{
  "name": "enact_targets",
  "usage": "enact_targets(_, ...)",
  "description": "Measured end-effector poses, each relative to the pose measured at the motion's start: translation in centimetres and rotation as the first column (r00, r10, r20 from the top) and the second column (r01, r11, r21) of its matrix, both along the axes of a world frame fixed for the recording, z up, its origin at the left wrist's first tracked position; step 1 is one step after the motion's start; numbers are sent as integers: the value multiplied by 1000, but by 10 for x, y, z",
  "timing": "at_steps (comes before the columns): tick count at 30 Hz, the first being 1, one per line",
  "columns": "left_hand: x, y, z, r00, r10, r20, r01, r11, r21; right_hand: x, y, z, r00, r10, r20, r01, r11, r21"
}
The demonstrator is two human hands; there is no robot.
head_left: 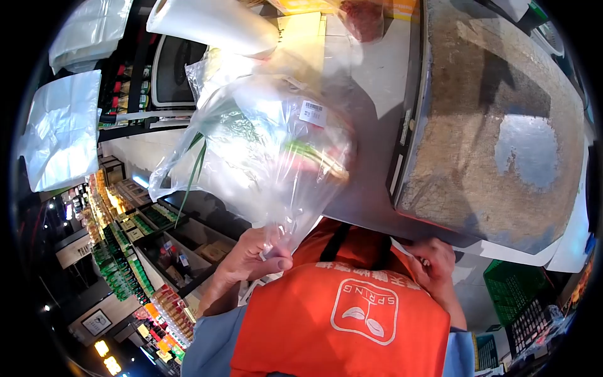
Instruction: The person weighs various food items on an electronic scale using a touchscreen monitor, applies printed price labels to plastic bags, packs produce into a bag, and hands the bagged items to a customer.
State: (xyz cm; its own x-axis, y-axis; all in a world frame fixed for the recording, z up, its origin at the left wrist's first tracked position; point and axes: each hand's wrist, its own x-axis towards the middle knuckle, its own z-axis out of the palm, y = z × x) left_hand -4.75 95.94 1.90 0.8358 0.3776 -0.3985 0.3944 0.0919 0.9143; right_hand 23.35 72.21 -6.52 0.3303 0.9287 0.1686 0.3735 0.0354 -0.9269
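My left hand [256,254] is closed around the gathered neck of a clear plastic bag [251,157]. Inside the bag are green onions [311,156] and other produce blurred by the plastic. Long green leaves [193,164] stick out on its left side. A white barcode label [313,114] is on the bag's upper right. My right hand [433,259] is by the right side of my orange-red apron [342,308], below the counter's front edge. Its fingers are curled in, and whatever may be inside them is hidden.
A worn metal-topped slab [465,138] fills the counter's right side. At the back lie a plastic roll [213,26], yellow paper [308,44] and a bag of reddish food [362,19]. Plastic bags [61,132] hang left; a green basket [512,289] stands lower right.
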Motion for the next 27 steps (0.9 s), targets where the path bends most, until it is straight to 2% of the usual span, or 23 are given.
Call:
enact_targets(2, -3, -1, -2, 1000, -23, -18, 24, 994, 104, -6, 41, 18, 990, 74, -119, -66, 995, 69)
enact_targets(4, -12, -4, -9, 999, -29, -21, 32, 984, 174, -18, 78, 29, 982, 140, -127, -111, 971, 211)
enact_targets(7, -18, 2, -10, 992, -126, 18, 114, 941, 317, -36, 124, 51, 930, 110, -351, -27, 972, 234)
enact_targets(9, -14, 4, -12, 985, -163, 59, 139, 946, 292, -51, 145, 63, 863, 60, -501, 54, 976, 210)
enact_targets(13, -20, 5, -17, 984, -142, 105, 106, 951, 289, -67, 165, 88, 732, -12, -681, 111, 989, 101)
enact_targets(14, -23, 6, -18, 985, -139, 103, 103, 949, 299, -65, 175, 92, 636, -126, -762, 122, 991, -61)
enact_targets(19, -26, 14, -21, 963, -203, 180, 142, 943, 302, -51, 233, 100, 327, -226, -918, 93, 974, -207)
enact_targets(22, -27, 19, -22, 950, -213, 227, 148, 951, 272, -53, 245, 92, 306, -296, -905, 26, 953, -303)
enact_targets(27, -33, 22, -33, 943, -213, 256, 161, 964, 211, -51, 265, 71, 203, -410, -889, -5, 908, -420)
